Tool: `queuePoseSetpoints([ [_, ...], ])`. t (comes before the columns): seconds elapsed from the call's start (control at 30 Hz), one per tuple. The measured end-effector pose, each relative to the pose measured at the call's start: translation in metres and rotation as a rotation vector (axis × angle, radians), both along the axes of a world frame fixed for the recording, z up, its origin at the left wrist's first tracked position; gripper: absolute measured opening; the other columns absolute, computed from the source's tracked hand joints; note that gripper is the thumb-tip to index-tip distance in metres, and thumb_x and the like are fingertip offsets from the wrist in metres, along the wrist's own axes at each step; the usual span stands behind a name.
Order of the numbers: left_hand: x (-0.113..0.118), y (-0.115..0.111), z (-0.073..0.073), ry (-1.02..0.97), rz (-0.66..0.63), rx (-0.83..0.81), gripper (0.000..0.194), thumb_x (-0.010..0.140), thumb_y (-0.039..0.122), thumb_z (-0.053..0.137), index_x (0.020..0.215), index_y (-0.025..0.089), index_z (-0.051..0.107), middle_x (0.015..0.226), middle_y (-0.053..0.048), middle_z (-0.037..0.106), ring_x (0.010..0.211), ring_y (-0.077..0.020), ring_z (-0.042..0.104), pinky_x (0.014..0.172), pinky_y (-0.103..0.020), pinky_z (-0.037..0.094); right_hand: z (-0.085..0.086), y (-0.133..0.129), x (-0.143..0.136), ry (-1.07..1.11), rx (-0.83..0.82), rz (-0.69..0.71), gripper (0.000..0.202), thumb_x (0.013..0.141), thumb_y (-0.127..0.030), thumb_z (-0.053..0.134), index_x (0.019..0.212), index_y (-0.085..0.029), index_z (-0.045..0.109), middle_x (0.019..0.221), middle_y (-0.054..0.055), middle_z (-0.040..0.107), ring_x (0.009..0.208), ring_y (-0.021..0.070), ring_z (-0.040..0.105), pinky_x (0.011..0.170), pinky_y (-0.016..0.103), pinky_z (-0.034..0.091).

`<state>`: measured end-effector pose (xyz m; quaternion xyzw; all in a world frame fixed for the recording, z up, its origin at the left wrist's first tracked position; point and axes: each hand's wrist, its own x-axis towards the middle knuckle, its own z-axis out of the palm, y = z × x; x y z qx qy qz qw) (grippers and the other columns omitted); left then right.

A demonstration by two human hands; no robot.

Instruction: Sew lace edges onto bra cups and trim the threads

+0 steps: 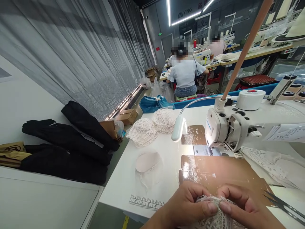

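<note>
A piece of white lace fabric is pinched between both hands at the front edge of the sewing table. My left hand grips it with thumb and curled fingers. Close beside it, my right hand holds the same lace, the two thumb tips nearly touching. The lower part of the lace runs out of the picture. Beyond the hands stands a white sewing machine with its small lamp lit. To the right of my right hand lie thread snips.
A beige cup-shaped pad with sheer fabric lies left on the white table. Behind it are two stacks of lace pieces. More lace lies under the machine arm. A printed ruler marks the front edge. Co-workers sit farther back.
</note>
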<state>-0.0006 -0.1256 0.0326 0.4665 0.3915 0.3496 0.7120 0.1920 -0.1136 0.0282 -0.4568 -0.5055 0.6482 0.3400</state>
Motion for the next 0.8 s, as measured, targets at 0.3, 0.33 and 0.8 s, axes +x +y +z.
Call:
queuePoseSetpoints([
  [0.3, 0.006, 0.009, -0.005, -0.064, 0.393, -0.11, 0.051, 0.063, 0.057, 0.078, 0.064, 0.016, 0.048, 0.054, 0.003, 0.046, 0.05, -0.0079, 0.038, 0.052, -0.022, 0.03, -0.007, 0.018, 0.009, 0.07, -0.072, -0.007, 0.045, 0.068, -0.064, 0.07, 0.073, -0.02, 0.064, 0.065, -0.001, 0.059, 0.061, 0.0149, 0.055, 0.059, 0.025, 0.047],
  [0.33, -0.006, 0.013, 0.006, 0.003, 0.451, -0.049, 0.048, 0.068, 0.056, 0.075, 0.065, 0.015, 0.049, 0.057, 0.002, 0.047, 0.052, -0.0088, 0.039, 0.052, -0.022, 0.032, -0.007, 0.02, 0.015, 0.022, -0.031, -0.058, 0.043, 0.069, -0.063, 0.069, 0.076, -0.021, 0.066, 0.071, 0.001, 0.063, 0.067, 0.0172, 0.059, 0.063, 0.026, 0.05],
  [0.8, 0.067, 0.076, -0.04, 1.617, -0.123, 1.301, 0.01, 0.075, 0.005, 0.056, 0.071, 0.013, 0.061, 0.06, -0.006, 0.056, 0.055, -0.019, 0.049, 0.05, -0.031, 0.037, -0.019, 0.074, 0.045, -0.778, 0.587, 0.226, 0.035, 0.094, -0.034, 0.033, 0.103, -0.027, 0.066, 0.101, 0.006, 0.07, 0.092, 0.0254, 0.064, 0.081, 0.043, 0.05],
])
